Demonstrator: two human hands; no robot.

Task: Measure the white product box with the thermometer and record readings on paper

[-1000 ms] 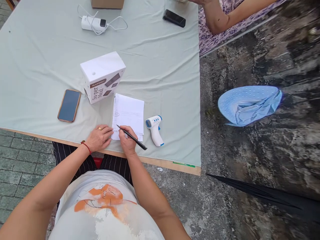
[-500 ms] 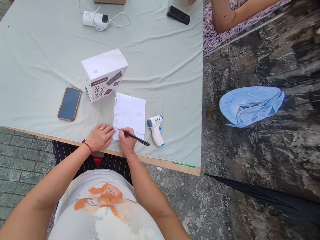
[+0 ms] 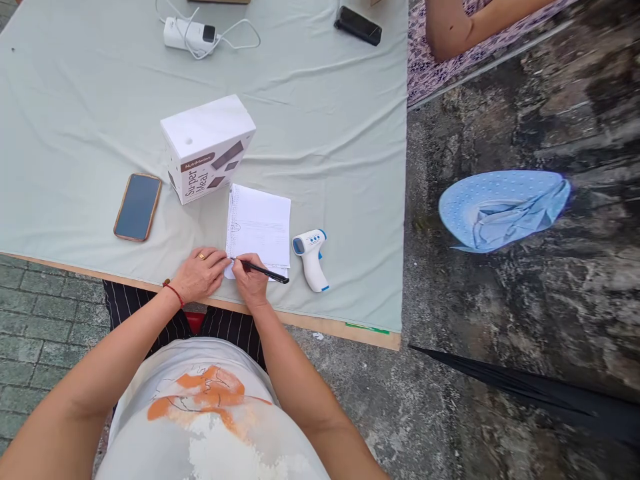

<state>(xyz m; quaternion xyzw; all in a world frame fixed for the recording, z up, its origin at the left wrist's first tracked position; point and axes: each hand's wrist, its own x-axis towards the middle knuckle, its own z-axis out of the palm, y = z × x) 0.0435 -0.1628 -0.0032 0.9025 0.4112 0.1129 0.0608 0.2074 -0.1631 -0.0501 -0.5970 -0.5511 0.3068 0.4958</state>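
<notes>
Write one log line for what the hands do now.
right hand: holds pen on paper | left hand: flat by paper

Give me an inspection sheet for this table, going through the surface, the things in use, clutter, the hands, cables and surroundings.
Surface: table under a pale green cloth, creased.
Job's things: paper sheets lying flat near the front edge; black pen with its tip at their lower left corner.
Clutter: white box upright; phone face up; infrared thermometer on its side; dark phone at the far edge.
Hands: left hand resting at the sheets' left corner; right hand gripping the pen.
Cables: white cord looped round a power bank.
Surroundings: blue hat and black umbrella on the ground; another person's arm at the far side.
</notes>
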